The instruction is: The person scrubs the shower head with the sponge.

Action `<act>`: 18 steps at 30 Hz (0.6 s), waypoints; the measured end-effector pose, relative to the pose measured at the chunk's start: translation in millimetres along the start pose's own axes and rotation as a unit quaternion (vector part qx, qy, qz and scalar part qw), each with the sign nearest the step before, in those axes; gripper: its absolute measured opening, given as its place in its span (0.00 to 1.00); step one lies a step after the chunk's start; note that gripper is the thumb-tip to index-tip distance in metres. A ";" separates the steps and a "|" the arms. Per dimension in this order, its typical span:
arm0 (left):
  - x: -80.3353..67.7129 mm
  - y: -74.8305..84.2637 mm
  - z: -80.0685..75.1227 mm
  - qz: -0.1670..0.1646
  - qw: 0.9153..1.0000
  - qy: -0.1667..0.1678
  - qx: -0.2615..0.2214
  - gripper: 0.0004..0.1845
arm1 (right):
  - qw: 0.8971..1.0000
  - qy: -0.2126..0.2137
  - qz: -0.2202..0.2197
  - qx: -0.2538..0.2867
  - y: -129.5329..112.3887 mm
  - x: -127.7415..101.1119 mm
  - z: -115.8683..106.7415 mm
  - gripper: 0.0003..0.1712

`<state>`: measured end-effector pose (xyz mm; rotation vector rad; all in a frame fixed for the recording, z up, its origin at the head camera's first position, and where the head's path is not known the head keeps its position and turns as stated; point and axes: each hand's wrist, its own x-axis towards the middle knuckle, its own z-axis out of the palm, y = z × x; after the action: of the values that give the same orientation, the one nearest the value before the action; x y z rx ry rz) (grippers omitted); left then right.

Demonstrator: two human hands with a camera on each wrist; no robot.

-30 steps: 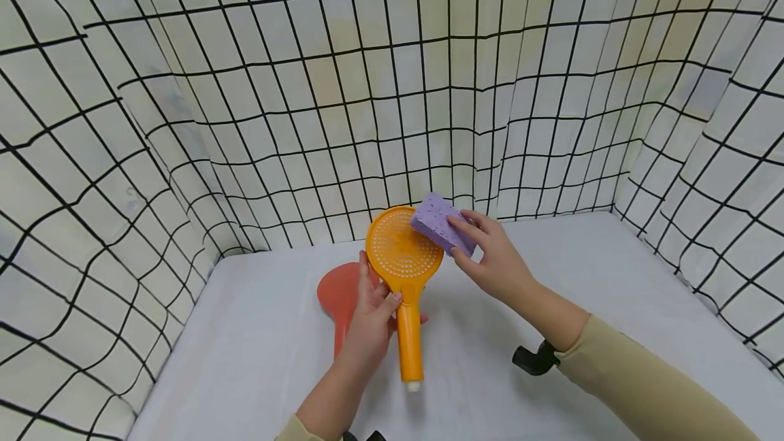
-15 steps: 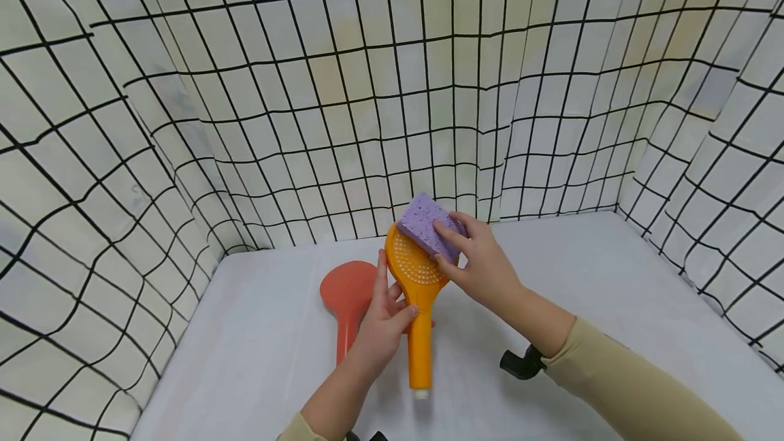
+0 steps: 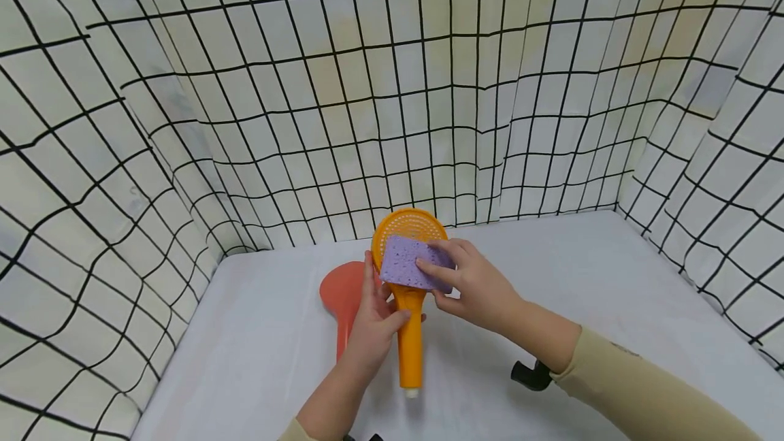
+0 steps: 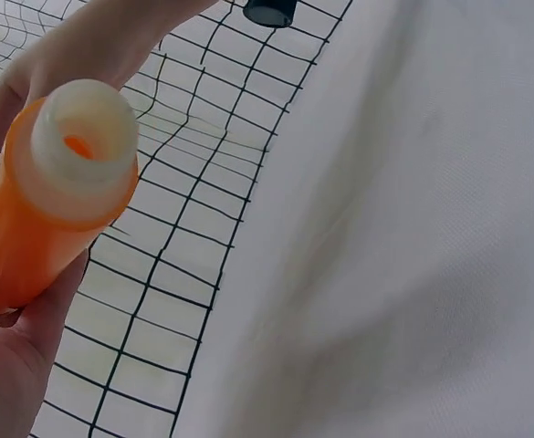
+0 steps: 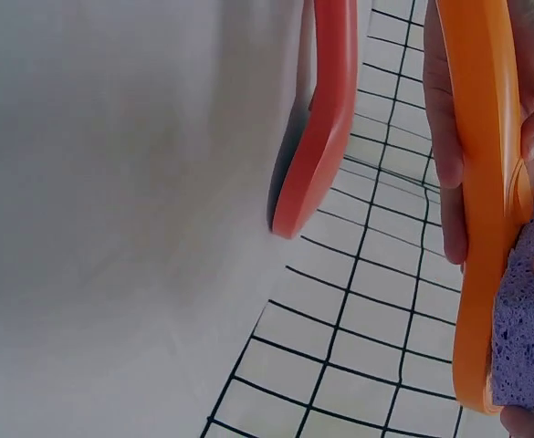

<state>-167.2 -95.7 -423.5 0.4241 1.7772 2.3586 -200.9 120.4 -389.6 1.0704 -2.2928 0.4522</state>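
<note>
**Wiping the spray face of the orange shower head**

While the orange plastic hand shower head point(image 3: 405, 271) is held up off the desk, its round perforated face turned toward the person, the purple rectangular cellulose sponge point(image 3: 412, 269) lies flat against the lower half of that face, just above where the handle begins. The left hand point(image 3: 375, 324) has its grip curled round the upper handle, thumb across the front, and the handle's white threaded end point(image 4: 84, 137) points down and toward the person. The right hand point(image 3: 474, 284) pinches the sponge, fingers lying over its front and thumb at its lower edge; the right wrist view shows the sponge point(image 5: 522, 319) pressed against the rim of the shower head point(image 5: 481, 201) edge-on.

To do this stroke well, I judge that the sponge should stay flat, so its whole face and not one corner meets the nozzle holes. The left hand's hold sits close under the head, which should brace it against the push; a hold lower on the handle would probably let the head rock back. Even pressure matters, since the sponge is soft and may fold at the raised rim.

Behind the left hand, a red-orange plastic shower head point(image 3: 343, 295) lies on the white-covered desk point(image 3: 582, 291), apart from the one being wiped. Cream cloth with a black grid point(image 3: 392, 87) walls the space on three sides.
</note>
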 end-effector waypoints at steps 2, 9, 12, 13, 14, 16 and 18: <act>-0.1 0.8 -1.3 0.008 1.000 0.008 0.000 0.56 | 1.000 -0.004 -0.010 -0.001 1.0 -3.5 -2.7 0.29; -0.7 1.9 -2.3 0.001 1.000 0.017 -0.025 0.57 | 1.000 -0.007 -0.025 -0.015 10.1 -14.9 -11.1 0.30; -0.3 1.4 -2.7 -0.001 0.999 0.022 -0.040 0.57 | 1.000 -0.006 -0.022 -0.017 15.4 -20.7 -13.2 0.30; -0.2 1.3 -2.9 -0.001 0.999 0.025 -0.045 0.57 | 1.000 -0.006 -0.022 -0.018 17.1 -22.3 -13.3 0.30; 0.0 1.4 -3.0 -0.001 0.999 0.028 -0.047 0.57 | 1.000 -0.007 -0.023 -0.019 18.5 -23.5 -13.3 0.30; 0.2 1.5 -3.7 -0.002 0.998 0.030 -0.047 0.57 | 1.000 -0.005 -0.024 -0.017 20.5 -24.9 -13.5 0.30; 0.2 1.4 -4.1 -0.006 0.998 0.033 -0.047 0.57 | 1.000 0.001 -0.023 -0.010 22.2 -24.8 -13.6 0.31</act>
<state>-168.7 -99.9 -423.1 0.3266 1.6827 2.4620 -200.5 155.8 -395.6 1.1091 -2.2610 0.4123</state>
